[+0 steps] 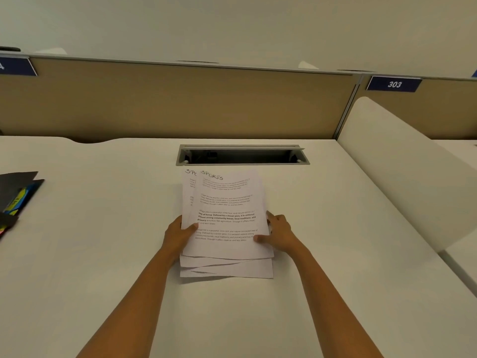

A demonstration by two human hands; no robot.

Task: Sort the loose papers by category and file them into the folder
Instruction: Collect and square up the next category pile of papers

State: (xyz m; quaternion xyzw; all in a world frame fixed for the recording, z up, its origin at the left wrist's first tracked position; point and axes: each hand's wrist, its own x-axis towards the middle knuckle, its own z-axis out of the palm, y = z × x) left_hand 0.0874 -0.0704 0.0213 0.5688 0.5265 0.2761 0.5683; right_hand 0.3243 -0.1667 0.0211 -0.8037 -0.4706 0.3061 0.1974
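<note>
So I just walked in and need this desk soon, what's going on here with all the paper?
A person is sorting a loose stack of white printed sheets in the middle of the white desk. The left hand and right hand grip the top sheets, headed SPORTS in handwriting, by their side edges. The black folder with coloured tabs lies at the desk's left edge, apart from the stack, so filing has apparently not begun.

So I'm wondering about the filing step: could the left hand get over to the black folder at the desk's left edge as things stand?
Probably yes. Nothing lies on the desk between the left hand and the black folder. But that hand is gripping the paper stack along with the right hand, so it must let go first.
</note>
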